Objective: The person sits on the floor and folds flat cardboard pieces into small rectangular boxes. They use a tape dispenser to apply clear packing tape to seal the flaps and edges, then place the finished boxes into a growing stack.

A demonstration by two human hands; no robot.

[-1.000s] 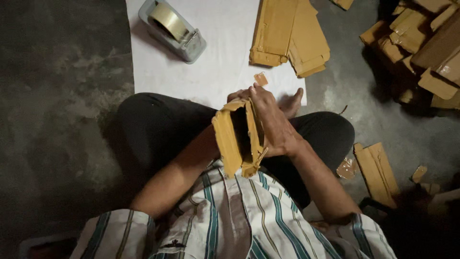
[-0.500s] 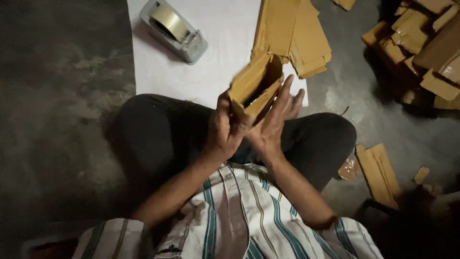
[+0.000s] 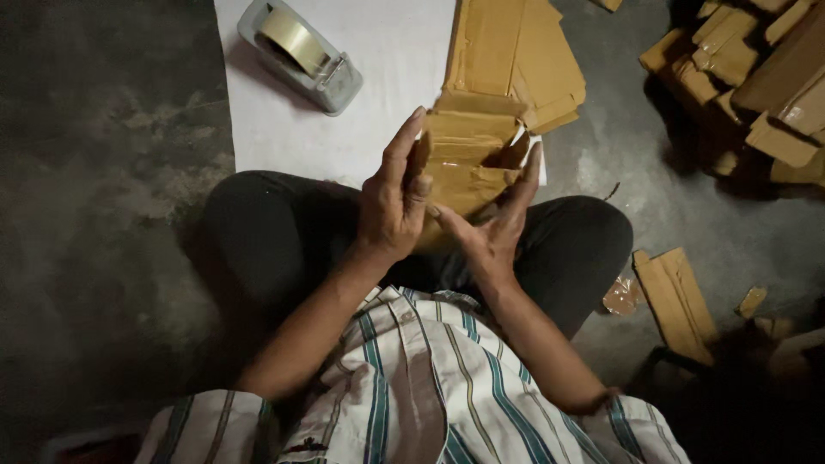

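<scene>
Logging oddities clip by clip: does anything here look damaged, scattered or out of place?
Mostly tidy. Odd bits: a crumpled scrap of clear wrap and small cardboard offcuts lie loose on the floor beside the person's knee. The box between both hands looks intact.

- Packing workshop, floor-level.
- Bare grey concrete floor (image 3: 112, 172).
- Heaped brown cardboard boxes (image 3: 756, 77), flat cardboard stack (image 3: 511, 56).
- Tape dispenser (image 3: 301, 56) on white sheet (image 3: 378, 94).

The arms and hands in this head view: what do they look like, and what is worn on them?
Both arms are bare from above the elbow. The left hand and right hand wear no gloves; no rings or watch show. Short sleeves of a white shirt with teal and dark stripes end near the elbows.
</scene>
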